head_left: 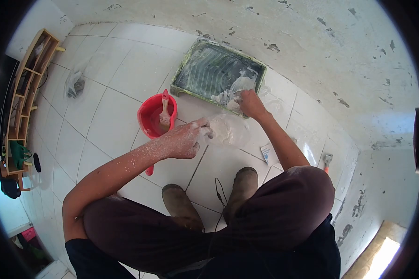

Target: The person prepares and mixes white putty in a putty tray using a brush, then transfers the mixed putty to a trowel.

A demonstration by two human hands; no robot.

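Observation:
My left hand [185, 139], coated in white powder, hangs with its fingers half bent and the thumb apart, and I see nothing held in it. Its fingertips are at the left edge of a clear plastic bag [239, 131] with white powder [222, 130] in it. Over the near right corner of a dark paint tray [205, 69] with green-smeared edges, my right hand [251, 104] is closed; what it grips is hidden. White paste [243, 84] lies in the tray beside that hand. A red pot [146, 116] with a paintbrush [165, 111] in it stands left of the bag.
A small white and blue packet [266, 153] lies by my right forearm. A tool with a metal end [328, 159] is farther right. The wall [312, 60] behind the tray is patchy. At left are a crumpled plastic bag [74, 86] and a wooden shelf [25, 88].

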